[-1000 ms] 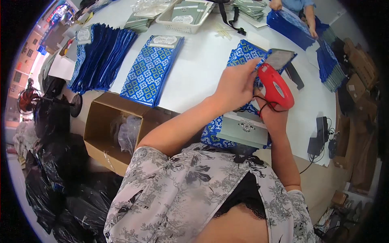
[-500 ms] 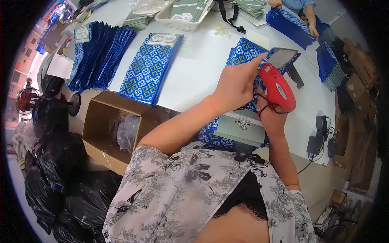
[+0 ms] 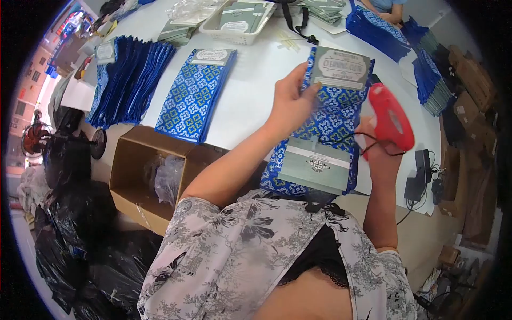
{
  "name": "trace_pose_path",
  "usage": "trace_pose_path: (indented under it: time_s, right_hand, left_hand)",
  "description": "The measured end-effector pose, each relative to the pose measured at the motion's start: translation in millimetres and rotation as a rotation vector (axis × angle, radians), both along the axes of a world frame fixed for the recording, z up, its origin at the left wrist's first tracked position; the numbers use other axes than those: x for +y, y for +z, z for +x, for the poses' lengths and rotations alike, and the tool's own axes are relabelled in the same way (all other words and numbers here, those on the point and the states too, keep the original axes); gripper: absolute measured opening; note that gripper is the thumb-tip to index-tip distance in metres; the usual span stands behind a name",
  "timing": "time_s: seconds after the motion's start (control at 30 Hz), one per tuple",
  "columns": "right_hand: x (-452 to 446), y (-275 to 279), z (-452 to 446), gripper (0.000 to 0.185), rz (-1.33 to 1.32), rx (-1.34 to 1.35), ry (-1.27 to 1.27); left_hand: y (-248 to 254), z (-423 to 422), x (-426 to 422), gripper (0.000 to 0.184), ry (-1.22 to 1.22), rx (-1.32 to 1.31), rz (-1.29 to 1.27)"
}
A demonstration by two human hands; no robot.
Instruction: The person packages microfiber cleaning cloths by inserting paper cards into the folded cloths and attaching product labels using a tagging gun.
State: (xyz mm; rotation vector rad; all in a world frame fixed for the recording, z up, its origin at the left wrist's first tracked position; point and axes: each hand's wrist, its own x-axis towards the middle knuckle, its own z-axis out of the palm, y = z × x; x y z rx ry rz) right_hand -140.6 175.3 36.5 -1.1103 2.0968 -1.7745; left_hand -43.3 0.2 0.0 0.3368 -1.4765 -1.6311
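Observation:
My left hand (image 3: 292, 102) grips the left edge of a folded blue patterned cleaning cloth (image 3: 336, 109), thumb on its front. A grey-green label (image 3: 341, 69) reading "cleaning cloth" covers its top end. My right hand (image 3: 380, 152) is wrapped around a red handheld tool (image 3: 392, 120) with a black cord, just right of the cloth. The tool's exact kind is unclear, and its tip lies close to the cloth's edge. Below the raised cloth, another blue cloth (image 3: 272, 178) lies at the table's near edge, with a grey-green label card (image 3: 314, 165) on top.
Left on the white table (image 3: 242, 101) are a fanned cloth stack (image 3: 128, 80) and a neat cloth pile (image 3: 194, 96). A white basket (image 3: 234, 37) holds labels. An open carton (image 3: 122, 170) stands below the edge. A co-worker's arm (image 3: 394, 13) is at the far right.
The labelled cloth has turned so its front faces me. My left hand has moved left and holds its side. The red tool has shifted right, away from the label.

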Motion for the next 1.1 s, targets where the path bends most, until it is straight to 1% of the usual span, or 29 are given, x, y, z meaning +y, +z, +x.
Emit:
trace_pose_path:
  time_s: [0.07,0.13,0.17,0.23,0.27,0.33,0.4,0.43,0.47,0.53,0.6,0.63,0.67,0.73,0.77,0.8,0.87,0.9,0.93,0.97,1.03,1.07,1.1]
  right_hand:
    - [-3,9,-17,0.021,-0.176,0.050,-0.076]
    - [-7,15,-45,0.024,0.009,0.098,-0.194]
    - [-15,14,-57,0.027,-0.087,0.076,-0.200]
    - [-26,9,-76,0.031,-0.189,0.058,-0.216]
    - [-31,6,-83,0.024,-0.241,0.025,-0.180]
    - [-35,8,-81,0.018,-0.294,-0.013,-0.141]
    - [-37,9,-71,0.026,-0.205,-0.134,-0.114]
    - [-37,5,-71,0.034,-0.137,-0.219,-0.149]
    - [-39,3,-69,0.034,-0.140,-0.226,-0.148]
    - [-43,0,-67,0.036,-0.237,-0.208,-0.158]
    - [-41,2,-65,0.036,-0.220,-0.201,-0.150]
    - [-39,3,-65,0.035,-0.200,-0.185,-0.143]
    - [-38,1,-65,0.035,-0.198,-0.192,-0.142]
    - [-38,0,-69,0.043,-0.205,-0.213,-0.017]
    - [-39,0,-68,0.043,-0.206,-0.216,-0.010]
    - [-40,1,-66,0.040,-0.216,-0.194,0.007]
    - [-44,2,-65,0.036,-0.229,-0.172,0.030]
    - [-45,3,-64,0.031,-0.205,-0.070,0.006]
    - [-46,3,-63,0.026,-0.178,0.032,-0.019]
    - [-45,0,-66,0.026,-0.176,0.030,-0.019]
    - [-38,-6,-76,0.020,-0.173,0.388,-0.075]
    - [-31,-8,-79,0.020,-0.163,0.385,-0.072]
    - [-21,-8,-79,0.019,-0.141,0.304,-0.085]
  left_hand:
    - [0,1,-2,0.040,-0.059,-0.026,-0.012]
    - [3,1,0,0.043,-0.193,0.058,0.136]
    - [4,3,-3,0.045,-0.244,0.040,0.126]
    - [4,2,-5,0.045,-0.265,0.035,0.131]
    - [3,2,-6,0.045,-0.261,0.027,0.144]
    - [5,2,-9,0.044,-0.279,0.002,0.152]
    - [7,3,-10,0.044,-0.332,-0.055,0.186]
    - [6,4,-13,0.044,-0.331,-0.062,0.184]
    - [4,2,-17,0.046,-0.370,-0.107,0.194]
    - [10,2,-25,0.048,-0.405,-0.159,0.201]
    - [20,3,-33,0.055,-0.249,-0.287,-0.061]
    - [26,2,-42,0.065,0.016,-0.390,-0.504]
    - [33,-4,-49,0.065,0.016,-0.397,-0.503]
    - [64,-11,-55,0.073,0.047,-0.290,-0.913]
    - [79,-16,-49,0.065,0.009,-0.328,-0.984]
    - [84,-24,-46,0.065,0.016,-0.333,-0.985]
    - [88,-44,-48,0.052,-0.402,-0.729,-1.033]
    - [85,-52,-50,0.052,-0.398,-0.732,-1.032]
    - [79,-58,-53,0.048,-0.556,-0.757,-0.821]
    - [72,-65,-55,0.044,-0.707,-0.773,-0.605]
    - [59,-77,-63,0.045,-0.711,-0.818,-0.580]
    - [50,-82,-66,0.046,-0.708,-0.862,-0.553]
    - [42,-83,-67,0.046,-0.707,-0.861,-0.539]
